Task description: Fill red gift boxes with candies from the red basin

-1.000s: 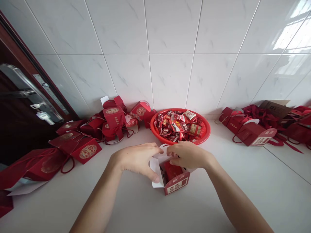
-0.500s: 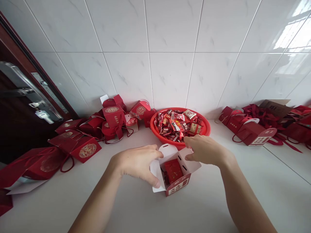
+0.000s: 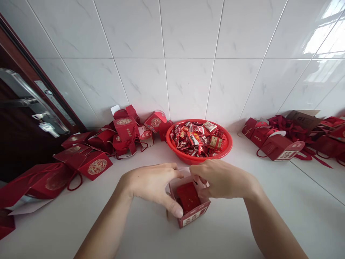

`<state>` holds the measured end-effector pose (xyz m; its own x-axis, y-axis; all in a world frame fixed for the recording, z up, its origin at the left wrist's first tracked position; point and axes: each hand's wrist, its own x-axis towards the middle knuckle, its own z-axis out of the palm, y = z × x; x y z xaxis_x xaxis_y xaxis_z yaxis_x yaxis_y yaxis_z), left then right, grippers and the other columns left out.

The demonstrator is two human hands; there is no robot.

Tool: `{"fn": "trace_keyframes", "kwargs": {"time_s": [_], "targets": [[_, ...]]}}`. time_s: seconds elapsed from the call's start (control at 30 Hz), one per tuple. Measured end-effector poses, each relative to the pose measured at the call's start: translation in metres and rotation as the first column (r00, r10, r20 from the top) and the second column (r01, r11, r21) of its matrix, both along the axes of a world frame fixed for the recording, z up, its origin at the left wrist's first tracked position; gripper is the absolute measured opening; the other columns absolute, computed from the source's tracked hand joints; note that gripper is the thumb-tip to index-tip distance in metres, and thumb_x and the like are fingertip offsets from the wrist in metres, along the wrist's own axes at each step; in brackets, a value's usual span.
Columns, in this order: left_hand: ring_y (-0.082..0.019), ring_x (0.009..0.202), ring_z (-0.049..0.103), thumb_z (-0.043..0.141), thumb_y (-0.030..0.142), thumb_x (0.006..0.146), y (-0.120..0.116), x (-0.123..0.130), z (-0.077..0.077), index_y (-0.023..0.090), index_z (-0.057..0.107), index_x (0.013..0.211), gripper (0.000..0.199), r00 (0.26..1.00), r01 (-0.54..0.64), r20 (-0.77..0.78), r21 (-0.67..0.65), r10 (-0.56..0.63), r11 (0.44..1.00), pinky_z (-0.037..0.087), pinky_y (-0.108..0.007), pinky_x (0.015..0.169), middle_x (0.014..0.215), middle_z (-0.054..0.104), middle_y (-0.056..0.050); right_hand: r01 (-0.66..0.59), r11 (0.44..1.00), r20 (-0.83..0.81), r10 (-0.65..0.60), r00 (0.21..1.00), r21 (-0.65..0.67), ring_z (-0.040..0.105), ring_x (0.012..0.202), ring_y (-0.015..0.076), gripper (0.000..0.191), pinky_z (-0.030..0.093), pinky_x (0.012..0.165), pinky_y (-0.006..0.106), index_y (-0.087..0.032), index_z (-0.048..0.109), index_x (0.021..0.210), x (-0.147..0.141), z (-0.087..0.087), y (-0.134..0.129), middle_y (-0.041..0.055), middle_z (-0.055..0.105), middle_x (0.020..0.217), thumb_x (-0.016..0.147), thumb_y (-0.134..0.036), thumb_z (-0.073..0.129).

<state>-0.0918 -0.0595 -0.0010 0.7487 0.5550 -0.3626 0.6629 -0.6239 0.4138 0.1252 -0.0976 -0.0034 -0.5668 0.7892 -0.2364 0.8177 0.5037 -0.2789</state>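
An open red gift box (image 3: pixel 193 218) with a white inside stands on the countertop between my hands. A red packet with small gold marks (image 3: pixel 188 197) lies inside it. My left hand (image 3: pixel 155 185) holds the box's left side, its thumb at the front left edge and its fingers toward the back. Against the right side my right hand (image 3: pixel 223 180) has curled fingers, with the white right flap (image 3: pixel 199 186) at its fingertips. The back flap is partly hidden by both hands. Just behind the box sits a red plastic basket (image 3: pixel 185 158) full of wrapped sweets (image 3: pixel 198 138).
Several red gift boxes (image 3: pixel 97 167) are piled at the left. More boxes (image 3: pixel 280 147) and dark red ribbons (image 3: pixel 287 126) lie at the right. A tiled wall (image 3: pixel 188 86) rises behind the countertop (image 3: pixel 237 223). A door handle with keys (image 3: pixel 48 127) is at far left.
My right hand has moved left and down, bringing the right flap more upright. My left hand has closed in on the left side, and the box has shifted slightly toward me.
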Motion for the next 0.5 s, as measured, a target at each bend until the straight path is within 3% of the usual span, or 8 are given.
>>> {"fn": "trace_keyframes", "kwargs": {"time_s": [0.23,0.4,0.5], "targets": [[-0.024,0.099,0.063,0.079,0.063,0.067,0.001,0.010,-0.009,0.033,0.073,0.105,0.049,0.992,-0.112,0.053,-0.063,0.116,0.992,0.046,-0.027,0.073,0.104,0.066,-0.001,-0.128,0.987,-0.113,0.116,0.987,-0.100,0.053,0.062,0.0113,0.022,0.029,0.050,0.024,-0.018,0.063,0.086,-0.009,-0.011,0.006,-0.0021,0.065,0.079,0.077,-0.034,0.076],[-0.021,0.086,0.063,0.082,0.055,0.062,-0.002,0.019,-0.018,0.030,0.069,0.098,0.046,0.985,-0.166,0.029,-0.045,0.168,0.985,0.042,-0.027,0.060,0.098,0.061,0.001,-0.151,0.976,-0.103,0.136,0.985,-0.154,0.046,0.052,0.0093,0.018,0.026,0.047,0.025,-0.017,0.063,0.073,-0.015,-0.011,0.004,-0.0033,0.059,0.064,0.080,-0.032,0.071],[-0.022,0.086,0.062,0.082,0.052,0.061,-0.003,0.022,-0.020,0.031,0.066,0.099,0.047,0.984,-0.175,0.026,-0.027,0.176,0.984,0.040,-0.027,0.058,0.098,0.060,0.001,-0.190,0.966,-0.116,0.171,0.978,-0.177,0.048,0.053,0.0100,0.019,0.028,0.048,0.025,-0.017,0.064,0.070,-0.012,-0.010,0.004,-0.0019,0.061,0.064,0.082,-0.031,0.067]]}}
